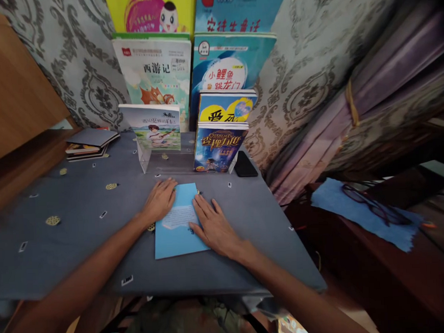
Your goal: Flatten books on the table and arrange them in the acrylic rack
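While a light-blue rectangular paper book (181, 243) lies flat, left hand (160, 199), right hand (216, 229) outstretched at opposite edges, gripping nothing.

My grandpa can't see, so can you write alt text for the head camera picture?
A person's bare left hand and bare right hand rest along opposite sides of a thin, light-blue rectangular book on a grey patterned tabletop. Colourful rectangular books stand behind it, with a flat black phone at their right.
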The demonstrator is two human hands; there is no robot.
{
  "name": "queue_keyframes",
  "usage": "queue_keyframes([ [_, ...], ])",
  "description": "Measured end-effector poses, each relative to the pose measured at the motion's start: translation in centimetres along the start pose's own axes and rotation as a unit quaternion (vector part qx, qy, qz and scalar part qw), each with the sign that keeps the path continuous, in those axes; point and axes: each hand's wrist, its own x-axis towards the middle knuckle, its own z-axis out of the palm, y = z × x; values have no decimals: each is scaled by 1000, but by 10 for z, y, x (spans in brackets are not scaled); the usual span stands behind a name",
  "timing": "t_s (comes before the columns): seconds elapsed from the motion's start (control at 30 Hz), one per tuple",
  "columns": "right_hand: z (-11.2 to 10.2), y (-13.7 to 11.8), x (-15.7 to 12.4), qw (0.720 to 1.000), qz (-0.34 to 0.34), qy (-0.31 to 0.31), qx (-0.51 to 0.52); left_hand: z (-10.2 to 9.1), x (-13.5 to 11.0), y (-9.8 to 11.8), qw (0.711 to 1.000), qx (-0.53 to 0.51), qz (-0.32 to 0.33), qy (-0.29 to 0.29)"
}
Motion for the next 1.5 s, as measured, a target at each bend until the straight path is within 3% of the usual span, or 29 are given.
queue_keyframes([
  [0.27,-5,-17,-29,1000,-14,-19,2,-9,0,9,998,44,27,20],
  [0.43,-9,-23,-36,1000,-12,-23,-4,-5,-9,17,998,51,38,-8],
  [0.67,-8,-23,-36,1000,-12,-13,-5,-2,-59,42,994,17,90,-63],
  [0.87,-2,-24,-43,999,-27,11,-20,-17,-106,67,988,47,121,-83],
  [1.1,-9,-40,-74,997,-62,30,-28,-34,-138,80,981,42,137,-130],
  [1.33,-11,-57,-111,993,-101,63,-25,-50,-172,101,979,40,165,-115],
  [1.5,3,-56,-132,977,-140,158,20,-52,-196,103,969,71,227,-62],
])
